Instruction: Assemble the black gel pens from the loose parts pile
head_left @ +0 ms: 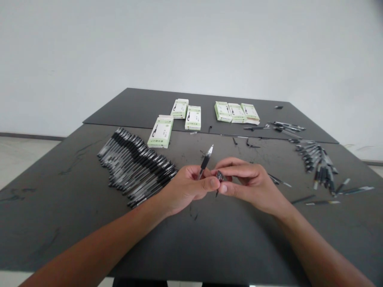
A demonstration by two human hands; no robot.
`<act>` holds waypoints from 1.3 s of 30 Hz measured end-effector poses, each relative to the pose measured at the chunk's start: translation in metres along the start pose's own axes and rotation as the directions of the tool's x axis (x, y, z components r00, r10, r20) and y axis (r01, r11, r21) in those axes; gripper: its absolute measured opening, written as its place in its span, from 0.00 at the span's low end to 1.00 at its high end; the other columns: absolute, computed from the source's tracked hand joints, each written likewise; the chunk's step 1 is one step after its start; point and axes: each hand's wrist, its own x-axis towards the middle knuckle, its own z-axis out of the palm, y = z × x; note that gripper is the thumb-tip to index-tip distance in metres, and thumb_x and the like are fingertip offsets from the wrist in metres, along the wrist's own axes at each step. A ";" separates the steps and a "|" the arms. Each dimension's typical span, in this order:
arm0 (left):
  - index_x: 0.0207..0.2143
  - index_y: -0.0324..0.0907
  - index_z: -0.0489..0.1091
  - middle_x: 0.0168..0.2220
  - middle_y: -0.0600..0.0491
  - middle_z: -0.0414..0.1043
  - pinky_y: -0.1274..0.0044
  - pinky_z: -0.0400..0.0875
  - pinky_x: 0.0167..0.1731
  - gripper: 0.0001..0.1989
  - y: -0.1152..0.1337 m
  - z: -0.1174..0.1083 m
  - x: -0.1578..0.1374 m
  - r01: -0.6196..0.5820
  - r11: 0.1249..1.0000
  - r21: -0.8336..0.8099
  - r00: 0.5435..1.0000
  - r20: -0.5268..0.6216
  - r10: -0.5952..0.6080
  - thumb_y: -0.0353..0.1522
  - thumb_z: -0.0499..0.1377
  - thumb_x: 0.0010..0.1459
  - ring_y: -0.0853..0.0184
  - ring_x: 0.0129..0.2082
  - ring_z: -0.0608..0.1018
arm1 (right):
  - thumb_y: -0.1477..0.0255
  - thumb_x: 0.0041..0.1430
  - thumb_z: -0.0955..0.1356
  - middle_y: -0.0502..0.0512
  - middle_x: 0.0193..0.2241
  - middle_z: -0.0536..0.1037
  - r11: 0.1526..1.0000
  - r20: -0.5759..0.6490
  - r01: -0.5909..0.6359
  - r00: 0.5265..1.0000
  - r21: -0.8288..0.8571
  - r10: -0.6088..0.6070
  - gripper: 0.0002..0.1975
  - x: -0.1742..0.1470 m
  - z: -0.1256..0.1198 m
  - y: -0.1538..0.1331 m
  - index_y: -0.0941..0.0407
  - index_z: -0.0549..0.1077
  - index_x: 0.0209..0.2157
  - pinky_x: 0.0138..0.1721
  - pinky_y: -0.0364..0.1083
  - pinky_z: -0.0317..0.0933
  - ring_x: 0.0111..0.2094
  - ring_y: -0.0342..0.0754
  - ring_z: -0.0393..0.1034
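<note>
My left hand (pixel 194 184) is closed around a pen (pixel 206 160), which tilts up and to the right with its clear tip uppermost and its black grip showing. Against its fingers, my right hand (pixel 247 179) pinches a small dark pen cap (pixel 220 176) between thumb and forefinger. Both hands meet above the middle of the dark table. Left of them, a long row of capped pens (pixel 136 165) lies side by side. The lower end of the held pen is hidden in the left hand.
Green-and-white boxes stand farther back: a left group (pixel 160 132) and a right group (pixel 237 112). Pen parts (pixel 317 159) lie scattered at the right, with several loose caps (pixel 253 146) near the middle. The black table (pixel 191 255) reaches towards a white wall (pixel 191 48).
</note>
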 end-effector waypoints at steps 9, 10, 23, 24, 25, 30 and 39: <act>0.30 0.39 0.70 0.19 0.58 0.67 0.80 0.44 0.17 0.29 0.003 0.007 0.000 -0.116 0.977 0.180 0.984 -0.117 0.138 0.57 0.61 0.65 0.77 0.15 0.53 | 0.64 0.64 0.77 0.51 0.39 0.87 0.946 -0.350 -0.092 0.914 0.312 0.204 0.06 0.004 -0.007 -0.011 0.46 0.88 0.42 0.40 0.38 0.70 0.36 0.40 0.76; 0.28 0.41 0.67 0.17 0.61 0.61 0.81 0.44 0.16 0.29 0.003 0.008 0.000 -0.095 0.983 0.157 0.985 -0.126 0.116 0.57 0.60 0.66 0.77 0.14 0.52 | 0.63 0.62 0.78 0.51 0.39 0.87 0.929 -0.377 -0.085 0.897 0.361 0.229 0.07 0.005 -0.007 -0.013 0.47 0.88 0.41 0.37 0.37 0.69 0.34 0.39 0.75; 0.37 0.45 0.62 0.16 0.65 0.58 0.83 0.58 0.16 0.20 -0.011 0.024 -0.022 -0.037 0.916 0.399 0.995 -0.074 0.073 0.49 0.48 0.77 0.74 0.12 0.61 | 0.64 0.54 0.81 0.50 0.35 0.85 0.821 -0.412 -0.096 0.829 0.562 0.379 0.11 0.010 0.002 -0.016 0.50 0.87 0.39 0.24 0.36 0.60 0.22 0.35 0.58; 0.37 0.45 0.62 0.15 0.65 0.58 0.83 0.59 0.16 0.20 -0.011 0.024 -0.023 -0.045 0.907 0.419 0.995 -0.065 0.079 0.49 0.48 0.77 0.74 0.12 0.61 | 0.64 0.54 0.81 0.50 0.36 0.85 0.828 -0.422 -0.092 0.826 0.553 0.374 0.10 0.010 0.002 -0.016 0.50 0.87 0.38 0.23 0.37 0.59 0.22 0.35 0.58; 0.38 0.45 0.62 0.15 0.65 0.59 0.83 0.60 0.17 0.20 -0.011 0.024 -0.023 -0.053 0.899 0.435 0.995 -0.056 0.086 0.49 0.48 0.78 0.74 0.12 0.62 | 0.64 0.55 0.80 0.50 0.37 0.85 0.835 -0.430 -0.090 0.824 0.542 0.368 0.10 0.010 0.002 -0.017 0.50 0.86 0.38 0.23 0.37 0.58 0.22 0.36 0.57; 0.39 0.45 0.62 0.15 0.65 0.60 0.83 0.60 0.17 0.21 -0.010 0.025 -0.025 -0.100 0.880 0.465 0.991 -0.036 0.132 0.50 0.47 0.78 0.74 0.12 0.62 | 0.63 0.55 0.79 0.50 0.39 0.86 0.865 -0.440 -0.104 0.827 0.491 0.349 0.10 0.009 0.001 -0.016 0.49 0.85 0.39 0.21 0.41 0.54 0.21 0.38 0.56; 0.39 0.45 0.63 0.15 0.65 0.60 0.83 0.60 0.18 0.20 -0.010 0.026 -0.026 -0.083 0.876 0.476 0.994 -0.022 0.106 0.49 0.47 0.78 0.74 0.13 0.61 | 0.62 0.57 0.78 0.50 0.38 0.87 0.875 -0.397 -0.131 0.853 0.466 0.339 0.09 0.008 0.004 -0.015 0.48 0.86 0.39 0.23 0.42 0.55 0.22 0.39 0.55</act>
